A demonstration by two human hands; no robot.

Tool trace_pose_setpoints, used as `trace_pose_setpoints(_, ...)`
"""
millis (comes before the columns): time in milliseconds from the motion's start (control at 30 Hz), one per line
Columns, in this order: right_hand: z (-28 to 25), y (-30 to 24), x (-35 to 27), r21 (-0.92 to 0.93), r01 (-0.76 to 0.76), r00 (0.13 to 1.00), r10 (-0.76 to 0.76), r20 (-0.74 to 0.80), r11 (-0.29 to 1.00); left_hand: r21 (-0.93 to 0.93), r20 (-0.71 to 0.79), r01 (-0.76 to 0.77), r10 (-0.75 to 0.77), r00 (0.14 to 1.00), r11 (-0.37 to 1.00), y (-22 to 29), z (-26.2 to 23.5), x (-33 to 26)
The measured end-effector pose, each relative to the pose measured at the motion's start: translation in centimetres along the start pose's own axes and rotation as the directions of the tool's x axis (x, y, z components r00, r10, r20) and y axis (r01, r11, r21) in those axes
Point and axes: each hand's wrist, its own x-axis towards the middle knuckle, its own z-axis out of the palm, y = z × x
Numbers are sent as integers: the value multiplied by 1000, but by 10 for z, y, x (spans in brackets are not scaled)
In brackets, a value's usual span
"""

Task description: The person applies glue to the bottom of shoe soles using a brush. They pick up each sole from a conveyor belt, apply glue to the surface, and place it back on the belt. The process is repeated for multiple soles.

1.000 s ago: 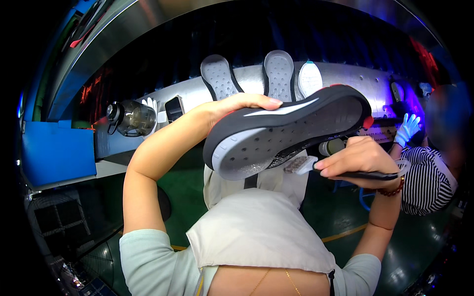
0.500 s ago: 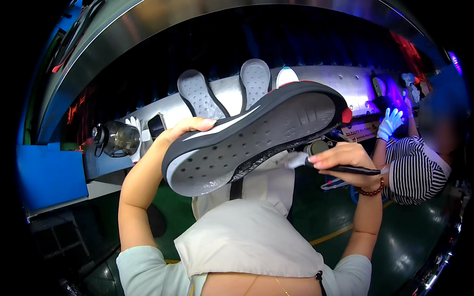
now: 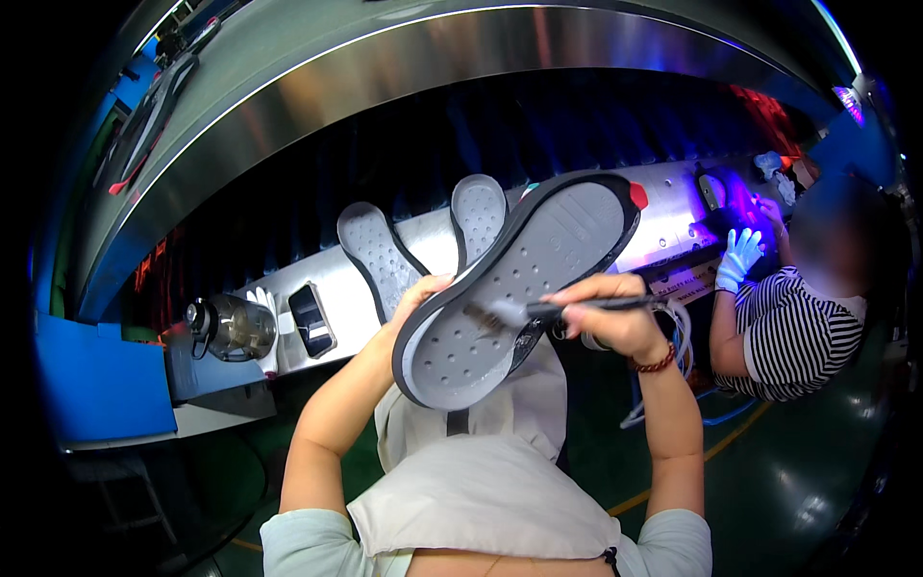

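A grey shoe sole with a black raised rim, small holes and a red tip at its far end is held up in front of me, slanting up to the right. My left hand grips its left edge; the fingers behind the sole are hidden. Closed round the black handle of a brush is my right hand. The brush's bristles lie against the sole's inner face near the middle, blurred by motion. Wet, shiny streaks show along the sole's right inner rim.
Two more soles lie on the metal bench behind. A phone, a pale glove and a glass jug stand left. At right, a person in a striped top wears a glove. A metal-edged ledge arches above.
The sole has tilted more steeply, its near end swinging right and down. The brush has moved left, from beside the sole's edge onto its inner face. My left hand keeps its hold.
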Motion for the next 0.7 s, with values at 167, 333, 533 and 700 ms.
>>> trace_pose_setpoints(167,-21,14,5,-39,23,977,-31,-211,999,-26,87,-21,23,996,999,-4,-14,3)
trace_pose_setpoints(333,-48,45,16,-176,79,836,-162,-524,981,-51,32,-50,52,998,997,-9,-15,4)
trace_pose_setpoints(533,14,53,25,-778,-74,803,-426,-417,624,76,-27,-100,102,994,992,-20,-2,10)
trace_pose_setpoints(700,59,38,8,-832,220,794,-589,-151,510,115,-25,-86,89,996,990,-4,-9,13)
